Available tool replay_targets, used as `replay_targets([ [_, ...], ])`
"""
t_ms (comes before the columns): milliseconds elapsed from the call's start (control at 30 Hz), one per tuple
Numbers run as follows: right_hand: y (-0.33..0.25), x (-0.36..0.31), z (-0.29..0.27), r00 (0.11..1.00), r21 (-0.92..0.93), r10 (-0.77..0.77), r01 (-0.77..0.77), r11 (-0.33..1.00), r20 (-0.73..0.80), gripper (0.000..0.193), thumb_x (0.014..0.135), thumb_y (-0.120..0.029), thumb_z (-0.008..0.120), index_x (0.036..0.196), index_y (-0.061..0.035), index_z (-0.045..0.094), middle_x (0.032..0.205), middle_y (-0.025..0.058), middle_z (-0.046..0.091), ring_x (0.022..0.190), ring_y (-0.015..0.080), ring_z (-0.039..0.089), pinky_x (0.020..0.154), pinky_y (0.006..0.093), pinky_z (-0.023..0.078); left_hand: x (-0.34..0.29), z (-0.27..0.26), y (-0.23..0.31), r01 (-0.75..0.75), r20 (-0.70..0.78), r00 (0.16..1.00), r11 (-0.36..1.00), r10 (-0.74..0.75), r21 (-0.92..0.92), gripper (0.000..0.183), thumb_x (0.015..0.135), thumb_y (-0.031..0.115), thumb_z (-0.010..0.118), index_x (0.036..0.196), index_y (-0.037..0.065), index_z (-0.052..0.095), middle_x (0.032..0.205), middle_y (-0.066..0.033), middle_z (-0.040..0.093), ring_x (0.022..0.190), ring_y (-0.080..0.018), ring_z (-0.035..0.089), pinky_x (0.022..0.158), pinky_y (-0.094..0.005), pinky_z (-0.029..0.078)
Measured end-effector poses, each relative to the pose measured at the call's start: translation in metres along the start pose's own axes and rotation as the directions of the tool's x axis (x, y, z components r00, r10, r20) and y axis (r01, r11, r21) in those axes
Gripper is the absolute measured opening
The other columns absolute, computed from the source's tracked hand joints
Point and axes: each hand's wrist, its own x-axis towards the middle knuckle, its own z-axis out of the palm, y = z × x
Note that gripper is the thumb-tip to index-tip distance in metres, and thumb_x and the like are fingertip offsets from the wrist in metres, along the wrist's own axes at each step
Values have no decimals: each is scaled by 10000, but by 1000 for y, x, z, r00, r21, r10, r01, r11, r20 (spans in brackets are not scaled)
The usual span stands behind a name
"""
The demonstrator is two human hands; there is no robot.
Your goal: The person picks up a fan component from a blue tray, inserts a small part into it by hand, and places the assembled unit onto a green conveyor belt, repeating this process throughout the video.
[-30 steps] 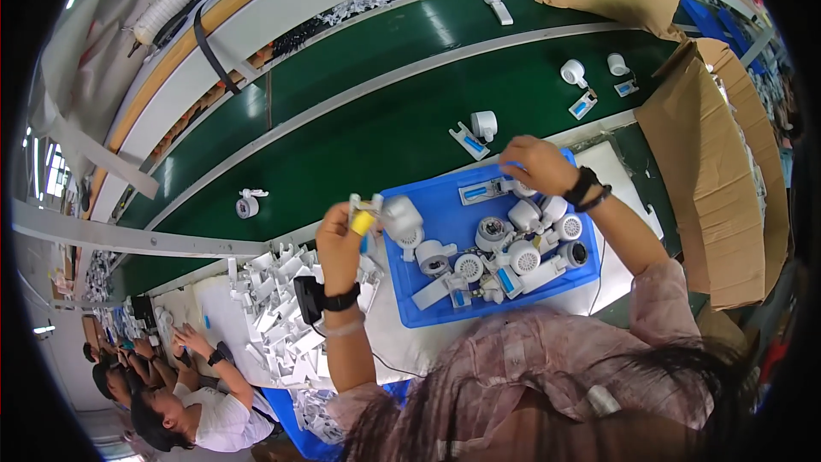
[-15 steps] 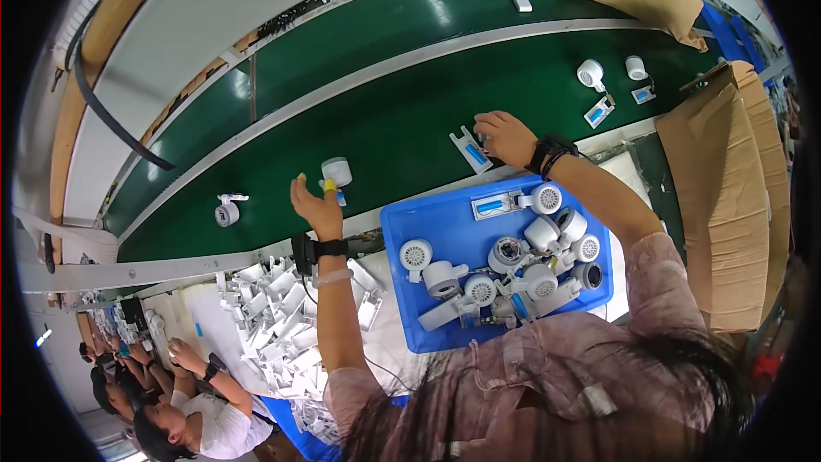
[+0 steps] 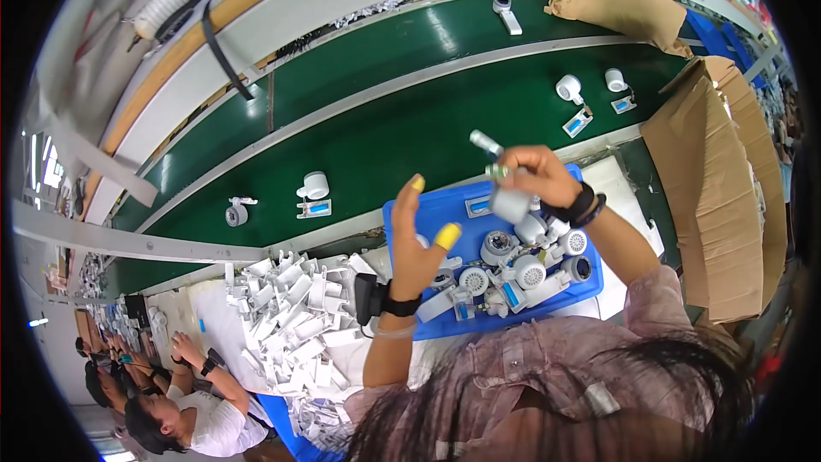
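Note:
My right hand [image 3: 547, 178] grips a half-assembled white handheld fan [image 3: 511, 204], blurred by motion, above the far side of a blue tray [image 3: 400, 216]. The handle part points up and away from the fingers. To its left, my left hand [image 3: 412, 244] is open over the tray's left edge, holding nothing, thumb and forefinger apart. Yellow covers sit on those two fingertips. Several white fan units [image 3: 530, 272] with round grilles and open handles lie piled in the tray; a blue battery shows in some.
Past the tray runs a green conveyor belt [image 3: 410, 145], with fan units [image 3: 315, 186] spaced along it. White plastic handle shells [image 3: 295, 308] are heaped left of the tray. An open cardboard box [image 3: 710, 197] stands at right. Co-workers [image 3: 214, 419] sit at lower left.
My right hand has lifted a fan unit off the belt and brought it back over the tray. My left hand has left a fan on the belt and moved right, toward the tray.

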Motion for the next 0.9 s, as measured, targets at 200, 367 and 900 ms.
replay_targets([
  [200,-40,-83,49,989,11,6,-7,1000,147,129,860,-122,679,816,-14,625,783,4,623,748,75,553,690,243,436,-48,38,32,71,301,953,943,33,-326,658,815,87,716,1390,47,398,1362,-131,481,1268,-229,452,1033,-350,389],
  [367,-51,-125,61,979,-75,55,-41,996,195,149,871,-153,679,838,-12,641,772,4,627,737,69,555,693,244,442,-85,37,37,406,498,829,886,-254,-224,350,922,70,592,1259,14,519,1152,-54,615,1036,-121,567,891,-260,454],
  [900,-42,-174,95,891,-578,-364,152,802,-270,146,798,-42,688,938,-44,646,809,95,635,714,243,604,660,327,457,-113,53,76,430,349,886,823,-305,-370,277,1007,162,424,1239,25,489,897,-63,598,733,-125,575,617,-263,480],
])
